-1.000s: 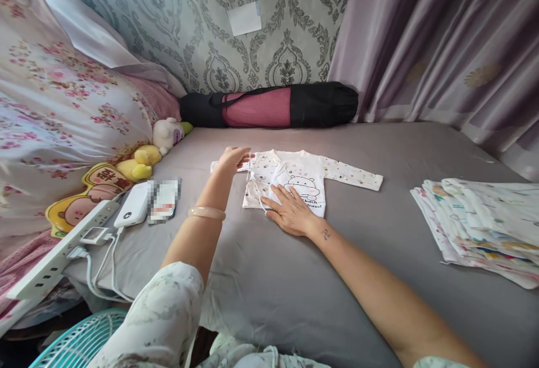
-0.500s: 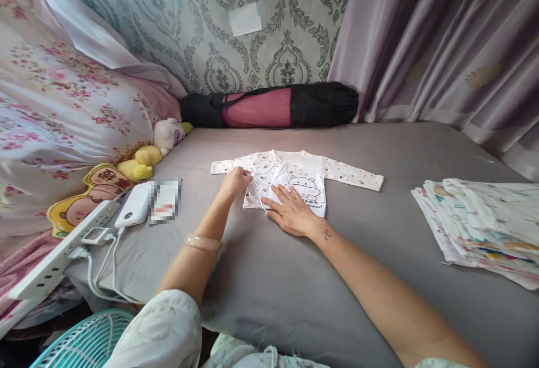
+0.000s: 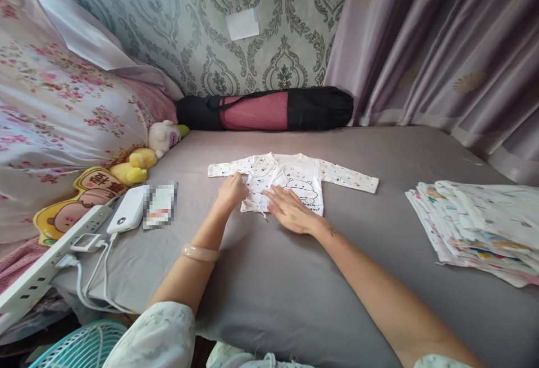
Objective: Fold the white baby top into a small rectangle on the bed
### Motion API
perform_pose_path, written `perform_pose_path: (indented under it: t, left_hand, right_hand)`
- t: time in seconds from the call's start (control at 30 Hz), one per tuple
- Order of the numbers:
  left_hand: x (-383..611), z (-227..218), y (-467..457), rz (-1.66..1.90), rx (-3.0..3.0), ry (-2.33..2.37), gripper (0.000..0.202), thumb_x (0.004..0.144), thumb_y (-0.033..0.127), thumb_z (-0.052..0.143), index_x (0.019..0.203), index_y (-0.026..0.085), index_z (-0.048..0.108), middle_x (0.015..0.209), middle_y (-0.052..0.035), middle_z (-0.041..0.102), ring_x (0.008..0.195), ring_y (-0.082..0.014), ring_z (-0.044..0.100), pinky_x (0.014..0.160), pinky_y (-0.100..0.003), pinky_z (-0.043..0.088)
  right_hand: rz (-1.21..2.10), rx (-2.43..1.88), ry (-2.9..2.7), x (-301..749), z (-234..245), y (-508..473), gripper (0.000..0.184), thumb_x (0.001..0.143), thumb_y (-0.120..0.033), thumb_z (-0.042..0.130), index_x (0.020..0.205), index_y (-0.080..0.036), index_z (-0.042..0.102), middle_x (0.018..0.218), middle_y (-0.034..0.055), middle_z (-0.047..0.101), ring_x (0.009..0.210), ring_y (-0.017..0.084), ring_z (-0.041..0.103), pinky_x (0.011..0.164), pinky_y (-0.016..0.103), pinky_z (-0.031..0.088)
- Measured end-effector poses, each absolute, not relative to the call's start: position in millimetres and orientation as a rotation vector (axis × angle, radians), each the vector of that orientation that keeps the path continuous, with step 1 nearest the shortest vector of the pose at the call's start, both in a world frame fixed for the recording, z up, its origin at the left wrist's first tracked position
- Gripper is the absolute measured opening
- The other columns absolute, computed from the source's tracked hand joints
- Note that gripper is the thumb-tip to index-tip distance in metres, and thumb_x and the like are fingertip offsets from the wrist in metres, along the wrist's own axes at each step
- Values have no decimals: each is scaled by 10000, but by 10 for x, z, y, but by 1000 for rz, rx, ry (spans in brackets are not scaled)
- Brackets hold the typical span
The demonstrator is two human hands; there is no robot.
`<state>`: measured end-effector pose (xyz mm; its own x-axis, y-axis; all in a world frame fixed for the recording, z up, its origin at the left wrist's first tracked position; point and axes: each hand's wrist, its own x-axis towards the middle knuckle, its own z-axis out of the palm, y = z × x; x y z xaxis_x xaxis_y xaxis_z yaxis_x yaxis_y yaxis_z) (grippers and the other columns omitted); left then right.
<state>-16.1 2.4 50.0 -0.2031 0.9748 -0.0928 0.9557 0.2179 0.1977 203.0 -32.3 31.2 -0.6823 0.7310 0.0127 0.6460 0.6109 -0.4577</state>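
A small white baby shirt [image 3: 290, 168] lies spread flat on the grey bed, both long sleeves stretched out sideways. It has a cartoon animal printed on its front, small coloured spots on the sleeves, and thin ties near the front overlap. My left hand [image 3: 233, 191] is closed in a pinch at the shirt's left side edge, just under the sleeve; its fingertips are partly hidden. Across the lower front rests my right hand [image 3: 292, 210], its fingers stretched out over the cloth and covering part of the print.
Folded baby clothes [image 3: 475, 227] are stacked at the right. A rolled black and pink bag [image 3: 261, 110] lies along the wall. To the left are plush toys [image 3: 138, 164], a white power bank [image 3: 128, 209], a power strip [image 3: 54, 255] with cables, and a fan [image 3: 80, 345] below the bed edge.
My left hand has shifted slightly left and down along the shirt's side, still pinched. My right hand has slid a little, with its fingers more bent. The camera view has moved slightly.
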Motion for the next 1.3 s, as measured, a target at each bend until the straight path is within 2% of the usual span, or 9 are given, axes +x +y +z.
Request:
perform_pose_path:
  t: [0.13,0.23,0.4,0.67,0.77,0.87,0.93,1.07,1.3]
  left_hand:
    - [41,470,54,261,2296,2175,402,844,96,434,1235,116,524,1305,-180,550,1220,-274,523,980,-367,429]
    - [255,319,80,232,2432,1925,427,958,253,369,1356,120,447,1470,-161,435,1385,-274,370,1108,-405,330]
    - [460,86,37,52,2356,1932,630,994,508,240,1473,108,325,1581,-176,242,1466,-327,192,1163,-495,208]
    - [463,97,-13,49,2319,1959,669,996,495,223,1518,78,250,1589,-173,217,1476,-313,160,1182,-499,171]
    - [502,91,-36,198,2417,1968,573,1011,408,203,1511,142,292,1587,-135,250,1480,-279,166,1187,-513,151]
    - [544,88,-71,315,2511,1938,561,1012,441,170,1455,190,406,1580,-97,283,1485,-265,150,1193,-537,108]
    - [561,90,-94,295,2485,1924,597,998,509,188,1440,188,430,1574,-103,297,1480,-287,164,1185,-557,124]
    - [559,92,-117,188,2402,1881,666,978,567,218,1481,157,366,1577,-138,274,1469,-323,187,1173,-574,147]
    - [547,58,-95,172,2372,1869,709,966,596,203,1504,150,326,1587,-140,240,1475,-324,160,1174,-574,129]
  right_hand:
    - [346,-1440,-2391,2095,290,-180,690,1005,-511,94,1527,-96,271,1613,110,161,1493,228,70,1206,441,59]
    - [169,-1619,-2374,2154,177,-114,715,1002,-506,148,1507,-17,281,1605,154,164,1490,263,86,1202,453,40]
    - [223,-1729,-2464,2200,68,-115,735,990,-546,147,1513,-48,288,1607,151,160,1483,276,129,1191,453,105]
    - [302,-1759,-2540,2206,157,-111,723,985,-552,179,1530,-83,249,1618,157,112,1489,288,76,1181,465,89]
    - [341,-1739,-2569,2239,257,24,650,986,-522,222,1462,-118,403,1578,165,273,1446,296,242,1155,437,171]
    - [247,-1754,-2504,2247,329,264,563,1002,-416,191,1355,-131,525,1466,150,464,1371,262,374,1148,414,180]
    - [228,-1822,-2458,2227,327,446,583,1000,-400,196,1413,-74,447,1509,162,405,1416,265,298,1166,422,138]
    - [355,-1961,-2425,2151,235,757,691,995,-451,174,1519,-2,209,1611,164,152,1483,260,118,1187,412,95]
    - [309,-2021,-2307,2102,98,1060,701,988,-459,134,1532,-19,181,1620,143,114,1489,250,77,1194,418,64]
